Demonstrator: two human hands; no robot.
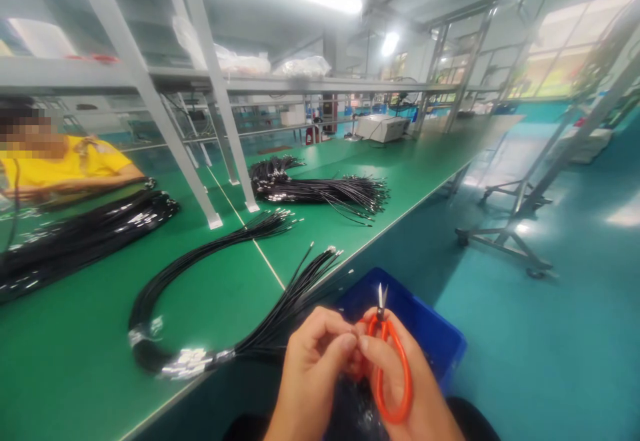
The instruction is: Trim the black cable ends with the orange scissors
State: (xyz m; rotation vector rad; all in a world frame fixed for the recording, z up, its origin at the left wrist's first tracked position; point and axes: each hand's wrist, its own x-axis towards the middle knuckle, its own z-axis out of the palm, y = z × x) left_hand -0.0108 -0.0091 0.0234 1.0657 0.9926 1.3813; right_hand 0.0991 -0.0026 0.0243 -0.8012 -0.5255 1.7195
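Note:
Red-handled scissors (395, 368) are held in my right hand (400, 354), with the metal blades pointing up and slightly parted. My left hand (320, 354) is pinched, its fingertips meeting those of the right hand; whatever lies between them is too small to make out. Just left of my hands, a curved bundle of black cables (145, 301) rests on the green table (75, 348), wrapped with clear and white bands. Its loose ends reach past the table edge beside my left hand.
A blue bin (447, 341) stands below and behind my hands. More black cables (325, 191) lie farther back, near metal shelf posts (227, 94). At the left, a person in a yellow top (75, 164) sits behind another cable pile (100, 228). A wheeled stand (515, 241) is at right.

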